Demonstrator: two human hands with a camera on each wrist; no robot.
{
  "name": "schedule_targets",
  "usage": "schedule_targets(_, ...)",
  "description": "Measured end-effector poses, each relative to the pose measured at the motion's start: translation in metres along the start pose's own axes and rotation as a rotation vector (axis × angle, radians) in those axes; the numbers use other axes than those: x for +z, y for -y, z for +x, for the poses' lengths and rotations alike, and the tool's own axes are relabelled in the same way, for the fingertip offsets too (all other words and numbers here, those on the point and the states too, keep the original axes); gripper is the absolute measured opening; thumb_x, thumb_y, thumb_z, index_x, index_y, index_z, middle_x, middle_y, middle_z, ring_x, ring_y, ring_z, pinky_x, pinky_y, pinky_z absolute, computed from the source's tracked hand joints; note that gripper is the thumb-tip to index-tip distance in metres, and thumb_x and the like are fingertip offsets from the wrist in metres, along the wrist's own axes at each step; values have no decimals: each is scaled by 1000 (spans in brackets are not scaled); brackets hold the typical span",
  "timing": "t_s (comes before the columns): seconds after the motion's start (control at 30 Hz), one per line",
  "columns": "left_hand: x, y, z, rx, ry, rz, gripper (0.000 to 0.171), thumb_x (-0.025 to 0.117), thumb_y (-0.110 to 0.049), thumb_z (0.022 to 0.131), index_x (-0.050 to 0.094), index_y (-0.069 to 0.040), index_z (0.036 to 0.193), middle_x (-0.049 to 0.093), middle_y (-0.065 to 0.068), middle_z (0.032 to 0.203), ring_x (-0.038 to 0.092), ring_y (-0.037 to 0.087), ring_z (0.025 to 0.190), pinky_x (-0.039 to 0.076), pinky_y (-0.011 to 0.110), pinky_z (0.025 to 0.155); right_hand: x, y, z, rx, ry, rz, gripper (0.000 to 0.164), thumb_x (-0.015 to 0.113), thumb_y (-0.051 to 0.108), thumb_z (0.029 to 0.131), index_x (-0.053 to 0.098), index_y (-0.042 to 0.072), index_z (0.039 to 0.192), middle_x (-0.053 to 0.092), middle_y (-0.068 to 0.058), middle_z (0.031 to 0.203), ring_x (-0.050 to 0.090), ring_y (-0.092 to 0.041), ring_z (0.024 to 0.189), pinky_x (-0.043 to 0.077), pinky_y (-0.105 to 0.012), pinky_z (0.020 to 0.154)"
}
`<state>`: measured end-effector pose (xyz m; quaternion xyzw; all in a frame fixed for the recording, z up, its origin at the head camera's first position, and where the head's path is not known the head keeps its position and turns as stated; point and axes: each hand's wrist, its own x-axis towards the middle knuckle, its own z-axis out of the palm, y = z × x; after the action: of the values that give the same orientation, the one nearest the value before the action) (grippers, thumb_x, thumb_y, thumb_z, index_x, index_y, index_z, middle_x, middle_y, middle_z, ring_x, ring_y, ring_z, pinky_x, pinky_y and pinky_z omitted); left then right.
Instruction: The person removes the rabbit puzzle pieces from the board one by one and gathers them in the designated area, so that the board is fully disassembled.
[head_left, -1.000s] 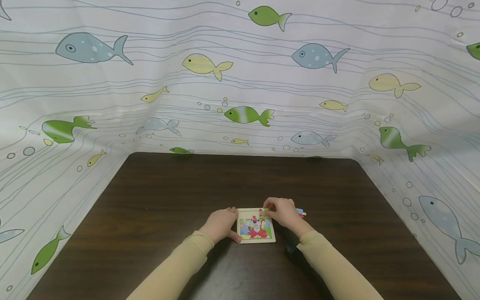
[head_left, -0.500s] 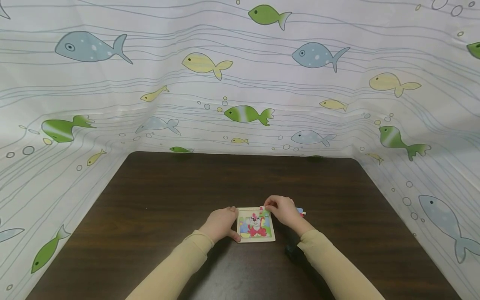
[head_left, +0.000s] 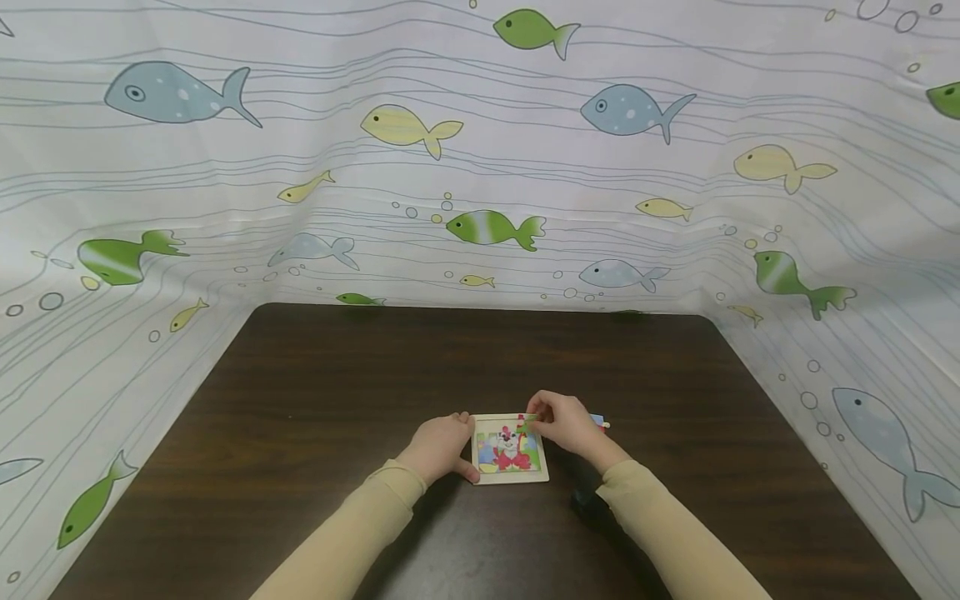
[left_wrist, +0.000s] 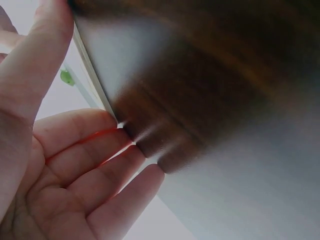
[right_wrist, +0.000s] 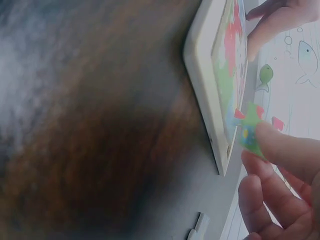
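A small square picture puzzle in a pale wooden frame [head_left: 510, 477] lies on the dark table, showing a red-and-white cartoon animal. My left hand [head_left: 437, 447] rests along its left side, thumb at the near corner and fingertips at the far one. In the left wrist view, the fingers [left_wrist: 100, 172] are extended, their tips down at the tabletop and the frame's edge. Between thumb and fingers, my right hand [head_left: 564, 423] pinches a green puzzle piece [right_wrist: 251, 132] with red parts, over the frame's far right corner. A pale bare strip shows along the puzzle's far side.
Another puzzle piece [head_left: 598, 419], blue with red, lies just beyond my right hand, partly hidden by it. A dark object [head_left: 588, 500] is by the right wrist. A white fish-print sheet [head_left: 480, 167] surrounds the brown table [head_left: 337, 375] at the back and sides.
The right hand has shifted the green piece slightly about the frame's far right corner, lifting it and then bringing it lower. The left hand stays at the frame's left side.
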<state>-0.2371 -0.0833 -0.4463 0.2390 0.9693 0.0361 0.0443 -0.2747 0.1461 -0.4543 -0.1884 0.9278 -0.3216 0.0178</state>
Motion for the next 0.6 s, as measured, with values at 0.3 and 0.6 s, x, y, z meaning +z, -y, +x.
schedule_targets(0.3, 2, 0, 0, 4, -12, 4, 91, 83, -51, 57, 57, 3, 125, 59, 19, 127, 57, 27, 118, 50, 38, 91, 2, -2, -1, -60, 102, 80, 20, 75, 9, 81, 59, 13, 94, 57, 4, 81, 50, -11, 68, 44, -23, 59)
schedule_targets(0.6, 1, 1, 0, 2, -7, 7, 93, 82, -52, 57, 56, 3, 127, 59, 18, 128, 56, 27, 119, 49, 37, 92, 2, -2, -1, -74, 143, 61, 13, 71, 11, 84, 62, 14, 93, 63, 4, 84, 54, -9, 70, 46, -24, 62)
